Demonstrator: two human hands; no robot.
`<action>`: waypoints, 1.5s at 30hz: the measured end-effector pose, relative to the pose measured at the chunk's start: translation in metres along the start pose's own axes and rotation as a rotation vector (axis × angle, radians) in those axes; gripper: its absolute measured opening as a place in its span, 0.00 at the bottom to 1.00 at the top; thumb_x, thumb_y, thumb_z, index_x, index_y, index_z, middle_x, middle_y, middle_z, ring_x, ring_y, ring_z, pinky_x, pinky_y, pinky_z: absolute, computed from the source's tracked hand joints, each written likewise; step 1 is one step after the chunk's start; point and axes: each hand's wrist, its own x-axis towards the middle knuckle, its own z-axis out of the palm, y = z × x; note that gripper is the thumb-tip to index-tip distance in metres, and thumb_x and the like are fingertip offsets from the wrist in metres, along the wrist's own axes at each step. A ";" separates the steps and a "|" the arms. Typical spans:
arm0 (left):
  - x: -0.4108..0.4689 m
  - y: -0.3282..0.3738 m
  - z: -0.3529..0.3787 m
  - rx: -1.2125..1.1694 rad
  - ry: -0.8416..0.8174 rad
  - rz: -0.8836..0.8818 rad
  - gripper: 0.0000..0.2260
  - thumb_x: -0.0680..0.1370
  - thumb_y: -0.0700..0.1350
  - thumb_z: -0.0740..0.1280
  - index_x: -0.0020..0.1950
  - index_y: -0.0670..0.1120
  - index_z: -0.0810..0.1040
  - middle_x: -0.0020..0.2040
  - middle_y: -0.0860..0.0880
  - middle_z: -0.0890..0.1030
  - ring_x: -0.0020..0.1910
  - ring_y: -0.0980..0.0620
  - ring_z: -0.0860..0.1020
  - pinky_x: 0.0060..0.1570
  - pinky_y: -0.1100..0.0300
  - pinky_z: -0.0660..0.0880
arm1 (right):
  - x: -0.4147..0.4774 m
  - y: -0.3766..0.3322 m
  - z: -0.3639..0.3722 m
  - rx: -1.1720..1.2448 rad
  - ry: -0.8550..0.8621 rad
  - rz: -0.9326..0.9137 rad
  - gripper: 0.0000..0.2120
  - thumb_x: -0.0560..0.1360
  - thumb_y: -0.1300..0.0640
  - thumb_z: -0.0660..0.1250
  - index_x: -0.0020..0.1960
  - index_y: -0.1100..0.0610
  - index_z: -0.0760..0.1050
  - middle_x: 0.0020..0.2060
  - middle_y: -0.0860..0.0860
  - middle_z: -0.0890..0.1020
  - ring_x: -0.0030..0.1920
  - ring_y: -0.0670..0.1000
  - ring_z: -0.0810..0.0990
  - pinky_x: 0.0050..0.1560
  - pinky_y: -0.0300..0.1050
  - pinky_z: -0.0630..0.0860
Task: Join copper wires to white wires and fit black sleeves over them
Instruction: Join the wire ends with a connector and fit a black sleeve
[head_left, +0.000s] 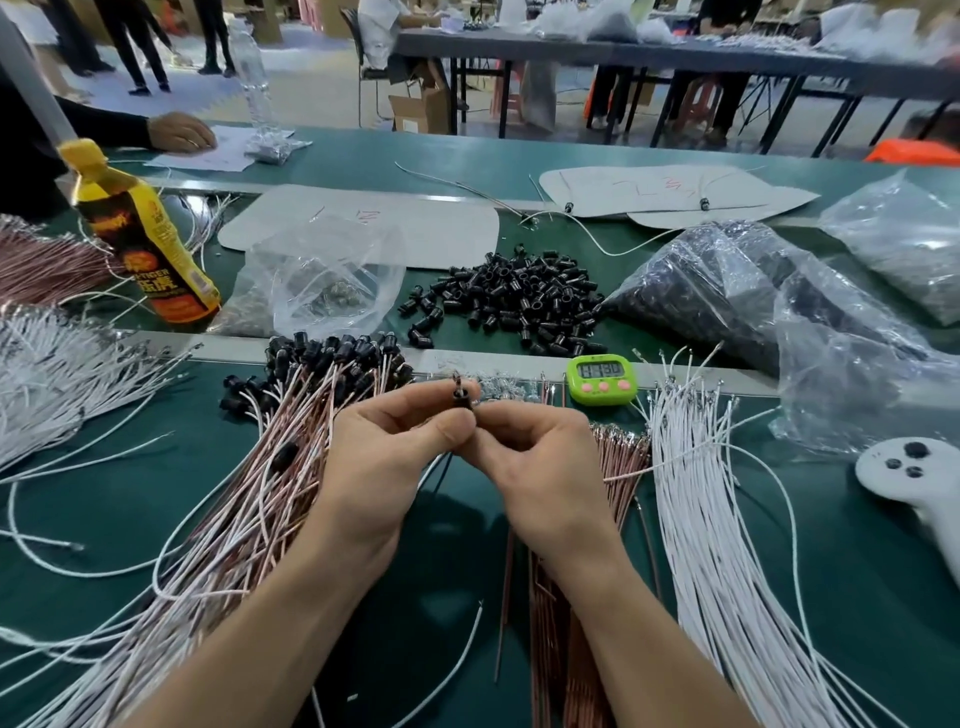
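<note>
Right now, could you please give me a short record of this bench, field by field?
held piece: black sleeve, metal tip showing at its top
left hand: pinches the sleeve
right hand: pinches at the sleeve's lower end
loose sleeves: pile beyond the hands
finished wires: heap left of the hands, sleeves on the far ends
white wires: bundle on the right
copper wires: bundle partly under the right hand
timer: green, behind the hands
bottle: yellow, far left

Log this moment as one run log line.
step: sleeve fitting | left hand: pinches black sleeve | right hand: pinches wire | loose sleeves: heap behind
</note>
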 end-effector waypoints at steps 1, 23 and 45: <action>0.000 0.001 0.000 0.006 -0.009 0.012 0.09 0.66 0.36 0.75 0.44 0.43 0.88 0.45 0.44 0.88 0.45 0.52 0.86 0.45 0.65 0.80 | 0.000 0.000 0.000 0.004 0.001 0.018 0.06 0.75 0.61 0.77 0.44 0.51 0.88 0.39 0.50 0.89 0.45 0.57 0.88 0.51 0.58 0.85; -0.001 0.004 0.000 0.100 0.146 0.008 0.08 0.61 0.47 0.78 0.38 0.48 0.89 0.38 0.45 0.87 0.38 0.54 0.85 0.41 0.67 0.79 | -0.005 -0.002 0.004 -0.117 0.106 0.105 0.13 0.70 0.65 0.80 0.34 0.48 0.86 0.28 0.43 0.84 0.28 0.38 0.78 0.33 0.31 0.73; 0.000 0.002 0.000 -0.064 0.117 -0.151 0.09 0.60 0.42 0.76 0.38 0.42 0.87 0.38 0.43 0.86 0.35 0.53 0.84 0.36 0.66 0.79 | -0.004 -0.002 0.002 -0.091 0.053 0.087 0.18 0.67 0.65 0.82 0.31 0.44 0.83 0.26 0.43 0.82 0.27 0.40 0.76 0.32 0.34 0.72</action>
